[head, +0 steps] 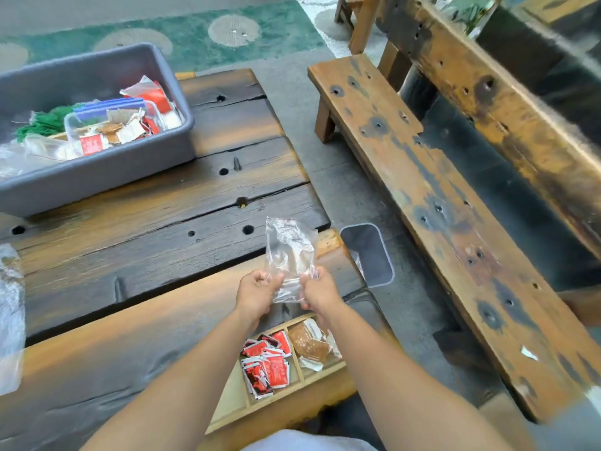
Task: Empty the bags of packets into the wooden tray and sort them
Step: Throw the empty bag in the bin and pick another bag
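Note:
A clear plastic bag (287, 252) stands upright above the table's near right edge and looks empty. My left hand (257, 292) pinches its lower left edge and my right hand (320, 291) pinches its lower right edge. Below my hands lies the wooden tray (240, 405) with dividers. One compartment holds several red packets (268, 362); the one to its right holds brown and white packets (310, 345). My right forearm hides part of the tray.
A grey plastic tub (107, 167) at the back left of the dark wooden table (146, 242) holds more bags of packets and green stuff. A small grey bin (369, 255) stands on the floor right of the table. A wooden bench (439, 206) runs along the right.

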### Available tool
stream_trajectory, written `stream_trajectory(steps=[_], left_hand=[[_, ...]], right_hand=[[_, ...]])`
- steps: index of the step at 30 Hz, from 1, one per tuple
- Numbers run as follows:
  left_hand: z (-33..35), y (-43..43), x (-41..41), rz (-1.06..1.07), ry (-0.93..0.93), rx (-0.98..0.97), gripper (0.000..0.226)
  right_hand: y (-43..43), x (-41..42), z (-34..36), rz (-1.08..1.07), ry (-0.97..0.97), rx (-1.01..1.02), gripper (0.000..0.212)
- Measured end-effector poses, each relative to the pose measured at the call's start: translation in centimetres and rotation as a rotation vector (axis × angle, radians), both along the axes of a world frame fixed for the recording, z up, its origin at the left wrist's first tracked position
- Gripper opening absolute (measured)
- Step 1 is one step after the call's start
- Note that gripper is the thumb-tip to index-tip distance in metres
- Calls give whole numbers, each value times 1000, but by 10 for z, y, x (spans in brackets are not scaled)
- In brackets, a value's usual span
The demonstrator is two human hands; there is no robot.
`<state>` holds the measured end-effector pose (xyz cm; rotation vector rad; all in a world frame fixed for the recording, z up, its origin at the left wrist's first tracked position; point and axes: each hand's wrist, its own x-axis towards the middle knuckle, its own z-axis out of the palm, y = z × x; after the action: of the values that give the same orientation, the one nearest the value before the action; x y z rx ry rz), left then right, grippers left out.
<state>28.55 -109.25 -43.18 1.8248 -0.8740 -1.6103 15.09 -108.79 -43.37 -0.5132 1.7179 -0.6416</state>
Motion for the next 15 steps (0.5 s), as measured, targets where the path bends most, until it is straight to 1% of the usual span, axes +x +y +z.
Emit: stream_trajectory(steps=[2,4,7,8,11,15], left_hand=[[2,1,-19,-19,-5,-10,33],[0,3,-38,-45,2,-13,37],[-4,5,-67,-57,26,20,37],[-5,6,-76,-55,29,35,38],[-14,8,-101,-55,26,72,36],[-22,9,-138,-110,-40,102,34]], right_hand=[[7,-18,-1,-41,12,-9,4],[15,-38,-4,-65,39,-11,8],[25,-66,-9,-119,35,-20,7],[27,-75,-11,-144,33,-22,9],[34,-104,-15,-203,52,-13,25],[38,-140,-24,-262,25,29,23]])
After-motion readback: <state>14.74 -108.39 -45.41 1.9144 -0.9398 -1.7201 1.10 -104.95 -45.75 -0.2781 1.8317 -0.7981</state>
